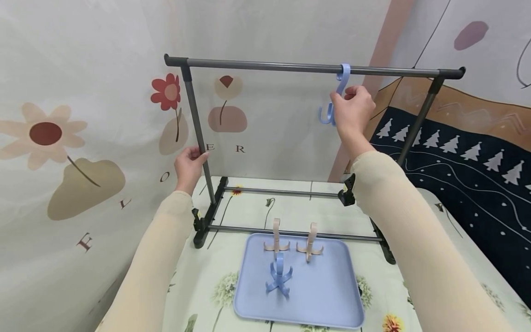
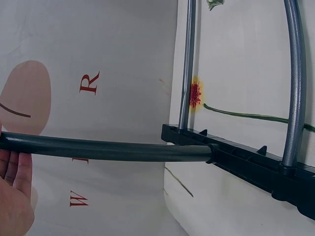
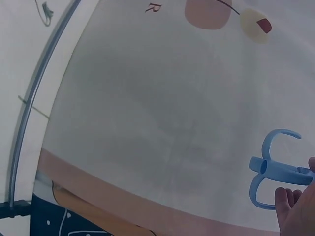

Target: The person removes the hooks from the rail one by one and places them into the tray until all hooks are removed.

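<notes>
A dark grey metal garment rack (image 1: 265,66) stands on the table. My right hand (image 1: 354,110) pinches the shank of a blue multi-prong hanging hook (image 1: 343,79), whose curved top lies over the rack's top bar toward the right. In the right wrist view, the prongs of this blue hook (image 3: 280,170) stick out beyond my fingertips. My left hand (image 1: 188,168) holds the rack's left post (image 1: 195,108) about midway up, fingers behind it, thumb at the front. A second blue hook (image 1: 280,275) and two pink hooks (image 1: 276,240) are on the light blue tray (image 1: 327,299).
The tray sits in front of the rack's lower bars (image 1: 257,230). Black feet (image 1: 211,213) carry the posts at both sides. A flower-patterned cloth (image 1: 199,281) covers the table. Behind hangs a printed curtain (image 1: 282,129); dark fabric with white trees (image 1: 460,180) is at the right.
</notes>
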The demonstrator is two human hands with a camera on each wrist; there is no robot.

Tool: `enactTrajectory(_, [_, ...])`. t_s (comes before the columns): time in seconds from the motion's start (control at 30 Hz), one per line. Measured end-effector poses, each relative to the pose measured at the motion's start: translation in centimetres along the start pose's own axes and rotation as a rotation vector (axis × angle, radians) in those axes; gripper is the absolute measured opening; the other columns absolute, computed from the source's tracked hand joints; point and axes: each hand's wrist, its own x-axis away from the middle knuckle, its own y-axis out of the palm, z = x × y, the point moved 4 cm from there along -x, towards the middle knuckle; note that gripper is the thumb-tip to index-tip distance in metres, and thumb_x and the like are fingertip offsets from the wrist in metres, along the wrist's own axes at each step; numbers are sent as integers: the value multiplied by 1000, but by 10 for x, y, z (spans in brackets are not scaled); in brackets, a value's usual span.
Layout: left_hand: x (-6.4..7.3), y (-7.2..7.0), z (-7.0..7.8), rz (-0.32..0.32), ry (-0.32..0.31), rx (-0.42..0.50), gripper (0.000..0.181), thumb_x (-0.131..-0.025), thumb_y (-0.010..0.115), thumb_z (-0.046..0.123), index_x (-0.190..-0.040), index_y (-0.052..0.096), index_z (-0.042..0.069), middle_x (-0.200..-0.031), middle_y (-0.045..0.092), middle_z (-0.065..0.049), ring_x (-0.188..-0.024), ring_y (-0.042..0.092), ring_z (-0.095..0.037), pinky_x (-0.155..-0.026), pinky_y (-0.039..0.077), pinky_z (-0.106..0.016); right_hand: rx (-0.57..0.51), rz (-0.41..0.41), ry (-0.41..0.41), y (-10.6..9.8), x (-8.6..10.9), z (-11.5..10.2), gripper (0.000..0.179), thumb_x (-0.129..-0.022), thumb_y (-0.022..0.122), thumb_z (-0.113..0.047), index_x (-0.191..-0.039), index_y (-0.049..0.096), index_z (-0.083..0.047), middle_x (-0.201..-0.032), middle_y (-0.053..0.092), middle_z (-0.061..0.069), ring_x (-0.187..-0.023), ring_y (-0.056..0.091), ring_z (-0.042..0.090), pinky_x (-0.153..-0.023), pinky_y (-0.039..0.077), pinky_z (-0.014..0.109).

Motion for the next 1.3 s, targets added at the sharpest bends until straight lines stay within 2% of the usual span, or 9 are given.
enactTrajectory(0.27, [1,-1,1,-1,-3,-3,36,-94,70,28,-121,61,5,-114,64,-8,-105,57,-18,-95,45,-35,36,1,0,2,-1,1,39,-95,66,-34,-122,64,-6,-105,60,3,-97,57,14,-89,51,29])
enactTrajectory(0.73, [-1,1,-1,3,-12,4,36,-94,70,28,-121,62,5,-114,64,-8,-104,58,-18,-95,45,-35,36,18,-53,1,-3,1,31,-97,63,-25,-117,67,-3,-111,68,11,-97,64,16,-91,53,30])
enactTrajectory(0.9, [-1,1,-1,6,-14,6,35,-94,70,27,-120,62,5,-113,64,-7,-104,58,-18,-95,45,-35,92,19,-107,-4,-8,-6,32,-98,59,-26,-118,68,-2,-112,70,11,-98,66,17,-90,53,29])
enactTrajectory(1.07, [-1,2,-1,5,-9,13,34,-94,70,26,-119,62,5,-113,64,-7,-103,58,-18,-94,44,-35,194,26,-156,-8,-13,-15,34,-98,56,-27,-119,70,-4,-113,72,10,-101,68,17,-87,54,27])
enactTrajectory(1.3, [-1,0,-2,8,-17,5,35,-94,70,28,-120,62,6,-113,64,-7,-104,58,-18,-95,45,-35,213,54,-177,-13,-17,-25,35,-98,56,-29,-119,70,-5,-114,71,8,-104,65,16,-88,53,27])
